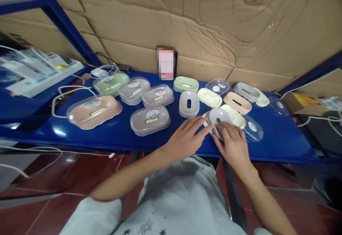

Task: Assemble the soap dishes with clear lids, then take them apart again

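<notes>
Both hands met on one grey soap-dish insert, a smooth oval of matte plastic with a small slot in its middle, which stood tilted near the front edge of the shelf, right of centre. Fingers of the right hand were curled over the insert's near rim, pinching it, while the left hand lay flatter, its fingers stretched together so the tips touched the insert's left edge.

Behind everything rose a wall of corrugated cardboard, tan and creased, scrawled with looping red pen lines. Below it ran the glossy blue metal shelf, hard and reflective, framed by blue steel uprights.

On the shelf's left half sat the assembled soap boxes, each a rounded oblong under a clear domed lid with a round sticker: a peach soap box was the biggest in view, then a grey soap box in front, a green soap box at the back, and two more grey ones between them.

To the right lay loose parts, close together: a pale green tray, a grey insert with an oval hole, a cream insert, a peach insert, and a clear lid just beside the right hand.

White cables looped across the left end.
</notes>
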`<state>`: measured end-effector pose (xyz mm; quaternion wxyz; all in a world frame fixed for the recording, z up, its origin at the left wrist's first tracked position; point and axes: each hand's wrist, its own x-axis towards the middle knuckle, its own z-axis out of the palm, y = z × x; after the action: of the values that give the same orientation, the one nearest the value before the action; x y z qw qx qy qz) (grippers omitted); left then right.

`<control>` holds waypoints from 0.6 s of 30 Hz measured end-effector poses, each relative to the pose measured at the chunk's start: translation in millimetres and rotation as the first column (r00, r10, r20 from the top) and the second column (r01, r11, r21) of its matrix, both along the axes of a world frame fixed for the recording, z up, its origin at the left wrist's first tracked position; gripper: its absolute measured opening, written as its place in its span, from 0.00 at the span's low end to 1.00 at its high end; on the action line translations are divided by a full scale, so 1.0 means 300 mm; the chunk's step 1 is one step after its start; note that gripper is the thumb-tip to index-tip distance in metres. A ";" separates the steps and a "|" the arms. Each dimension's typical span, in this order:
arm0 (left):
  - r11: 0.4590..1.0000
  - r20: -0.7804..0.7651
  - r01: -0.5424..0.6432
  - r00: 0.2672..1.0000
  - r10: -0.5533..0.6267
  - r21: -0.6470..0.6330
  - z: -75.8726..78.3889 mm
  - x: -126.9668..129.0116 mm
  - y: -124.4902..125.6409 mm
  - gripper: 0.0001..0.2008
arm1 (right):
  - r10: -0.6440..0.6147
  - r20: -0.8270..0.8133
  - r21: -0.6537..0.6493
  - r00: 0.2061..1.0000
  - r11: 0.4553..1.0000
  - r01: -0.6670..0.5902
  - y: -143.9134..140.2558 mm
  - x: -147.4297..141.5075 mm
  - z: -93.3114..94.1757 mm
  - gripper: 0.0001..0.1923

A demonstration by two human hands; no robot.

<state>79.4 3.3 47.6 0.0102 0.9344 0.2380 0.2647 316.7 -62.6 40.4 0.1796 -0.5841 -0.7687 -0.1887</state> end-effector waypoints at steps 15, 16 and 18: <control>0.989 -0.051 0.008 0.999 -0.015 -0.146 -0.086 -0.133 -0.014 0.19 | 0.276 -0.324 -0.273 0.905 0.889 -0.369 -0.022 0.098 -0.001 0.31; 0.988 -0.044 0.007 0.999 -0.014 -0.154 -0.088 -0.141 -0.019 0.19 | 0.174 -0.303 -0.227 0.937 0.942 -0.248 -0.025 0.154 -0.007 0.33; 0.983 0.003 0.011 1.000 -0.011 -0.184 -0.094 -0.159 -0.029 0.20 | -0.070 -0.271 -0.144 0.960 0.989 0.031 -0.037 0.283 -0.028 0.37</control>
<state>31.8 -5.3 19.4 0.0979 0.9305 0.2564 0.2424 401.6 -73.6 32.0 0.2390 -0.6353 -0.7322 -0.0562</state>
